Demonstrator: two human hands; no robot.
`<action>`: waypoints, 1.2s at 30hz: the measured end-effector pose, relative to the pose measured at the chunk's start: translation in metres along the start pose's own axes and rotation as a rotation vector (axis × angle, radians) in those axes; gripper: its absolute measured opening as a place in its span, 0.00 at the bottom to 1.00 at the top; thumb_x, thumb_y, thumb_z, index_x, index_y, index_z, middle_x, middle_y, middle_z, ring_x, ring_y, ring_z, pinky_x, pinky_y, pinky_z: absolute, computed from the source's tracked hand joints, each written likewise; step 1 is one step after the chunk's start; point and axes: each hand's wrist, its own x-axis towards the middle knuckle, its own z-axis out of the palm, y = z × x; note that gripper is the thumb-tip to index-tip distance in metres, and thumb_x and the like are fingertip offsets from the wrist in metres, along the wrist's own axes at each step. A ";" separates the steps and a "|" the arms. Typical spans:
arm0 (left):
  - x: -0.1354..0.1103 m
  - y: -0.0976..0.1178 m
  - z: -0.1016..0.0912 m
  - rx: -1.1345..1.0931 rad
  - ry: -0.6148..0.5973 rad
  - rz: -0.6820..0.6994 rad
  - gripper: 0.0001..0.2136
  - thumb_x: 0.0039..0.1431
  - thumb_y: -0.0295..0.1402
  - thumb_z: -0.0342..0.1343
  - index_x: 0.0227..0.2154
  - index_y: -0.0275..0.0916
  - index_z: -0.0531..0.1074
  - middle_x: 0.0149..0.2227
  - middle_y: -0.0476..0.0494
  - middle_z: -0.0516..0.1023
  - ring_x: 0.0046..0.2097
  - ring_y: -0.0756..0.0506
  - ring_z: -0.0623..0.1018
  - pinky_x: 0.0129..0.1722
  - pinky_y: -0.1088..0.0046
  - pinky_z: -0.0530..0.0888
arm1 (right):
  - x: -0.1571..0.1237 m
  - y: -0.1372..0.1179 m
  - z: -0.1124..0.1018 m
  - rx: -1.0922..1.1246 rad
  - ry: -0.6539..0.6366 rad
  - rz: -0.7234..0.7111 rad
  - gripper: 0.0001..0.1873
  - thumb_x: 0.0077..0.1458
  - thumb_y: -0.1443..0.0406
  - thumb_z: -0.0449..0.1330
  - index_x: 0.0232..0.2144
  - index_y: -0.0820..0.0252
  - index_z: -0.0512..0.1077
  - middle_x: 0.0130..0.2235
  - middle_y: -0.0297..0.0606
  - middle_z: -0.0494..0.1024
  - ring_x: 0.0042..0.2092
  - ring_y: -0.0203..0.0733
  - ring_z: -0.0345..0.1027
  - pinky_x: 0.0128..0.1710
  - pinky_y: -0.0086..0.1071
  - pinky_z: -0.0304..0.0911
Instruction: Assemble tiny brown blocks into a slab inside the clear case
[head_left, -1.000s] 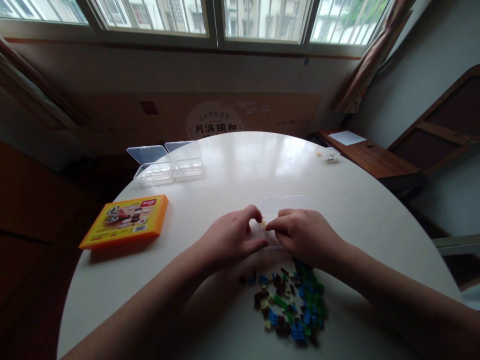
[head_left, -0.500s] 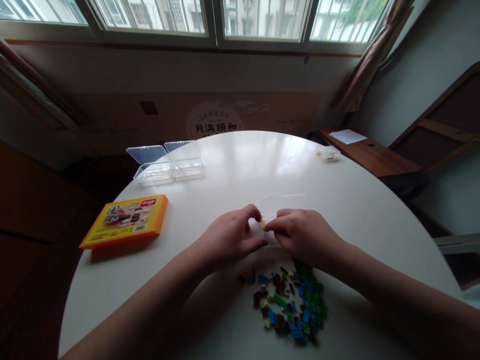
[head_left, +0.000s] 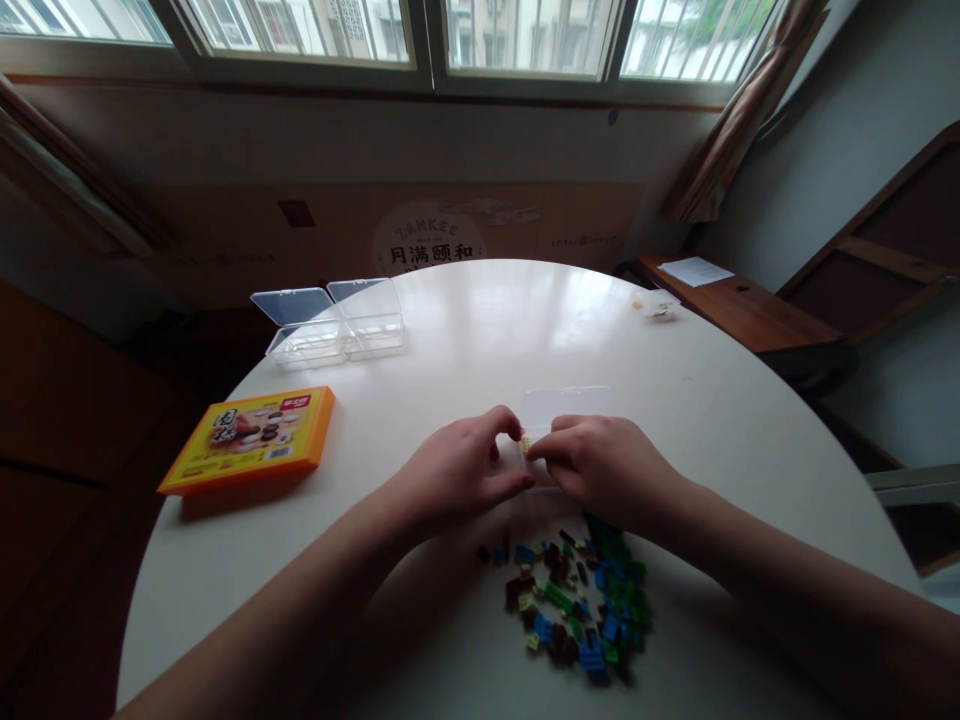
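My left hand (head_left: pixel 457 472) and my right hand (head_left: pixel 600 468) meet fingertip to fingertip over a small clear plastic box (head_left: pixel 564 407) with its lid open, at the middle of the round white table (head_left: pixel 465 330). Both hands are pinched together on a tiny pale yellow brick (head_left: pixel 526 443). A heap of small blue, green, brown and cream bricks (head_left: pixel 581 610) lies just in front of my right wrist.
Two more open clear boxes (head_left: pixel 335 322) stand at the table's far left. An orange flat box (head_left: pixel 251 437) lies at the left edge. A small clear bag (head_left: pixel 657 302) sits at the far right. A wooden desk (head_left: pixel 739 310) stands beyond the table.
Both hands hold almost still; the fingertips have closed in slightly on the small yellow brick. The view has shifted a little.
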 end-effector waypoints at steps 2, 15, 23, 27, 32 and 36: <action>0.000 0.000 0.000 -0.004 -0.004 0.002 0.15 0.53 0.42 0.59 0.42 0.43 0.68 0.34 0.47 0.76 0.34 0.44 0.75 0.32 0.70 0.68 | -0.001 0.001 -0.001 0.021 0.029 0.000 0.14 0.57 0.66 0.56 0.39 0.46 0.80 0.35 0.30 0.79 0.32 0.36 0.69 0.30 0.30 0.55; 0.001 -0.002 -0.003 -0.058 0.029 -0.014 0.17 0.54 0.46 0.58 0.40 0.40 0.67 0.35 0.46 0.74 0.33 0.45 0.74 0.32 0.70 0.69 | -0.031 -0.001 -0.064 0.034 -0.387 -0.366 0.11 0.55 0.71 0.56 0.27 0.55 0.77 0.27 0.30 0.74 0.27 0.31 0.62 0.28 0.29 0.51; 0.001 -0.001 -0.015 0.048 0.034 0.038 0.14 0.55 0.42 0.57 0.23 0.40 0.63 0.25 0.52 0.69 0.27 0.50 0.66 0.26 0.74 0.61 | -0.029 -0.008 -0.060 0.017 -0.466 -0.431 0.09 0.52 0.71 0.58 0.22 0.57 0.73 0.27 0.29 0.72 0.27 0.31 0.58 0.27 0.29 0.48; 0.001 -0.001 -0.015 0.042 0.053 0.044 0.14 0.55 0.40 0.57 0.22 0.39 0.62 0.23 0.53 0.66 0.25 0.51 0.64 0.25 0.75 0.59 | -0.030 -0.013 -0.057 0.051 -0.481 -0.474 0.09 0.53 0.69 0.58 0.22 0.57 0.72 0.28 0.29 0.73 0.27 0.31 0.57 0.27 0.29 0.48; 0.001 -0.003 -0.015 0.037 0.060 0.041 0.14 0.54 0.40 0.58 0.22 0.39 0.61 0.22 0.54 0.66 0.25 0.52 0.63 0.25 0.75 0.59 | -0.033 -0.014 -0.052 0.022 -0.467 -0.502 0.11 0.53 0.71 0.57 0.20 0.58 0.71 0.27 0.30 0.71 0.26 0.32 0.53 0.26 0.30 0.46; 0.001 -0.003 -0.015 0.032 0.060 0.046 0.14 0.55 0.40 0.57 0.22 0.39 0.61 0.23 0.54 0.66 0.25 0.52 0.63 0.25 0.75 0.59 | -0.033 -0.014 -0.049 0.035 -0.465 -0.522 0.10 0.52 0.72 0.57 0.20 0.59 0.70 0.27 0.30 0.71 0.26 0.32 0.51 0.26 0.29 0.46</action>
